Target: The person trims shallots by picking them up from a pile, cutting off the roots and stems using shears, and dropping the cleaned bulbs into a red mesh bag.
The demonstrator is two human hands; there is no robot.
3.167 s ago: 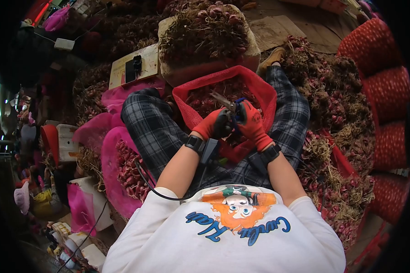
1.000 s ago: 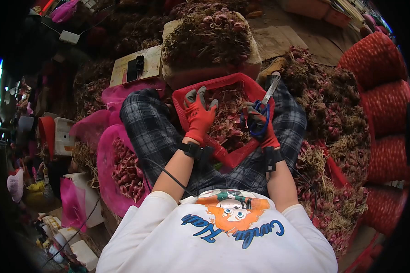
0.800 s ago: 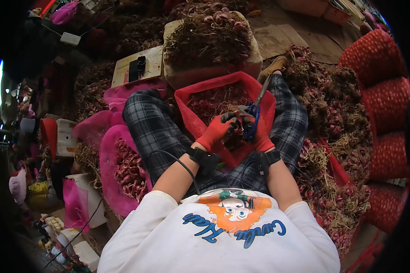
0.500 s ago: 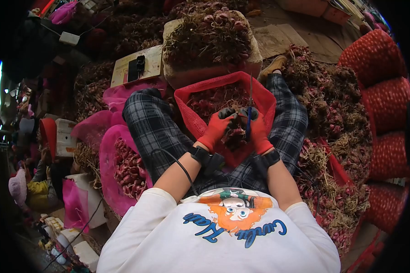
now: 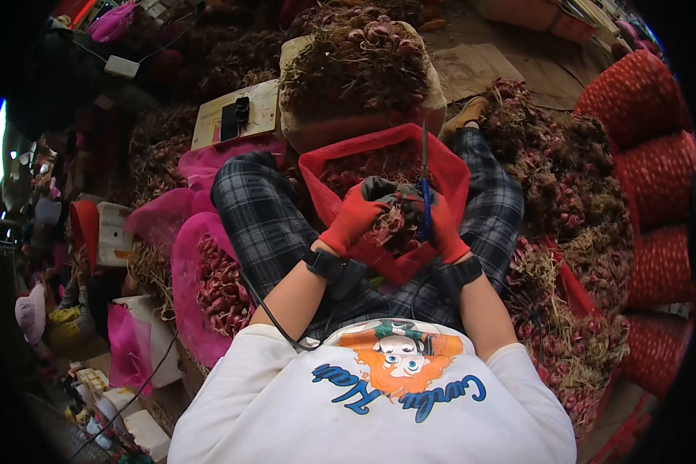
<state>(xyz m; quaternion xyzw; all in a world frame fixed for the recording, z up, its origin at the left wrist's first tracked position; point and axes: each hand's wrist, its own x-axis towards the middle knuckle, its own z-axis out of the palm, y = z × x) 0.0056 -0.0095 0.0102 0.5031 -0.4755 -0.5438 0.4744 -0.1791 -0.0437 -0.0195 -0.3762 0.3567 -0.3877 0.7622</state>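
Observation:
In my right hand (image 5: 441,220), in a red glove with dark fingers, is a pair of scissors (image 5: 424,189) with blue handles; its blades point away from me. My left hand (image 5: 362,213), gloved alike, is closed on a small bunch of shallots (image 5: 389,226) with dry roots and stalks. Both hands are close together over a red mesh bag (image 5: 325,185) between my legs. Loose shallots (image 5: 363,166) lie inside the bag. The fingertips partly hide where the bunch is gripped.
A foam box (image 5: 305,131) heaped with untrimmed shallots stands ahead. Left of it, a phone (image 5: 228,122) lies on a board. A pink mesh bag (image 5: 185,309) of shallots is by my left leg. Filled red sacks (image 5: 657,182) line the right. Another person (image 5: 62,317) sits far left.
My left hand has turned and come slightly nearer me, and a shallot bunch now shows more clearly between the hands. The scissors stay in my right hand, nearly in place.

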